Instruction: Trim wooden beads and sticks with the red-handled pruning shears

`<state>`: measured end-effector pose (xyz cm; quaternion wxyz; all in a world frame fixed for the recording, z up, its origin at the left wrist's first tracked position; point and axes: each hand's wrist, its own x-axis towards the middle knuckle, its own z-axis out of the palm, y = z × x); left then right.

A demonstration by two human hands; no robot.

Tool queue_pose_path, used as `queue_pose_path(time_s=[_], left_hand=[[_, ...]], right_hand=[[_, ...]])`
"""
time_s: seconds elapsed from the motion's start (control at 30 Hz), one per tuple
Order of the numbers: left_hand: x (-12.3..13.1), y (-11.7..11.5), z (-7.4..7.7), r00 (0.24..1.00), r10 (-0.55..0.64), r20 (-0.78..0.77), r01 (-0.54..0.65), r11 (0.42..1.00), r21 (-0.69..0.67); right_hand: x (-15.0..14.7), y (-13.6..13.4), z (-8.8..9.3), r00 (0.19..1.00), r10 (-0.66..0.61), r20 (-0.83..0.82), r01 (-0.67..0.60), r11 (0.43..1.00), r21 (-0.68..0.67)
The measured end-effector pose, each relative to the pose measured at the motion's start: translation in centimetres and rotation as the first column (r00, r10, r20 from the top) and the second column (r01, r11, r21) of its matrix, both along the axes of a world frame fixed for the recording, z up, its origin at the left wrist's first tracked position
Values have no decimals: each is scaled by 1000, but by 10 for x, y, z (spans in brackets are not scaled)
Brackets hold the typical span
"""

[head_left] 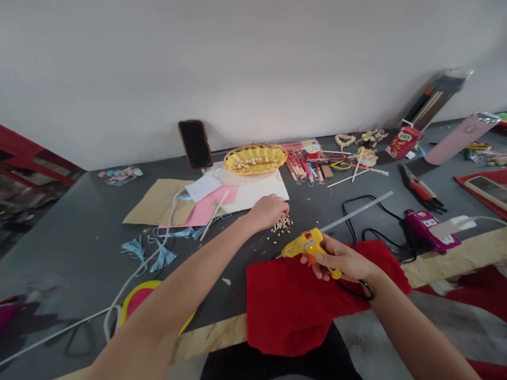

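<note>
In the head view my right hand [340, 258] is wrapped round a yellow hot glue gun [303, 245], its nozzle pointing left. A clear glue stick [358, 211] juts from the gun's back end. Under the gun lies a red cloth [291, 306], draped over the table's front edge. My left hand [269, 212] reaches to a small pile of pale beads [282, 226], fingers curled together at its far side. Whatever those fingertips pinch, if anything, is hidden. Some loose beads lie near the nozzle.
Behind stands a yellow basket [255, 161] with more beads, beside a propped phone [195, 143]. Blue tassels [162, 258], pink paper [209, 206] and a white cable [134, 274] lie left. Pliers [422, 187], a purple power socket [431, 232] and a pink bottle [459, 138] are right.
</note>
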<state>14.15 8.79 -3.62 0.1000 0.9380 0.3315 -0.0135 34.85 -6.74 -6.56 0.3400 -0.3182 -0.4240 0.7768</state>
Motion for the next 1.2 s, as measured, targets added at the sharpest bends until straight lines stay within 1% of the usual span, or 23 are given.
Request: queue_pose_path(time_s=[0.1,0.17,0.23,0.3,0.37,0.43,0.5,0.57,0.7,0.8,0.87,0.93,1.0,1.07,1.2], left_hand=[[-14,-8,6,999,-19,33,20,999,-26],[-25,-18,10,997,10,82,-7,999,-41],[-38,-29,11,990,82,114,-77,996,-50],[-48,-42,10,988,117,105,-111,992,-61],[-54,-53,8,992,97,78,-91,993,-79],[-55,-59,4,996,64,58,-59,994,-86],[-51,-60,0,997,57,54,-53,995,-81],[-44,-56,-4,994,85,63,-80,994,-80],[-36,-44,-8,971,206,120,-196,976,-94],[-41,-41,-7,945,273,180,-258,961,-101],[-47,-45,-5,940,270,208,-261,963,-70],[-48,-54,-2,952,223,212,-227,974,-5],[-39,-64,0,971,143,191,-158,985,66],[-19,-72,1,984,67,168,-85,991,108],[37,-74,-5,982,52,183,-81,985,153]], right_hand=[[1,-1,0,1000,-12,-1,12,1000,-15],[3,-3,1,998,-49,-25,48,998,-37],[6,-4,3,989,-137,-60,134,990,-47],[7,-4,5,960,-268,-86,265,963,-43],[8,-3,7,918,-387,-88,386,922,-33],[7,-1,9,886,-455,-87,455,890,-29],[6,0,9,874,-475,-99,473,880,-43],[5,1,9,870,-478,-118,473,878,-67],[6,0,7,865,-482,-142,474,876,-84],[6,1,8,852,-502,-149,495,865,-83],[6,3,10,818,-553,-157,549,833,-68],[5,5,13,755,-631,-181,636,771,-36],[5,6,15,686,-695,-216,710,704,-13],[6,7,15,639,-731,-238,752,659,-5],[7,7,15,612,-759,-222,777,630,-10]])
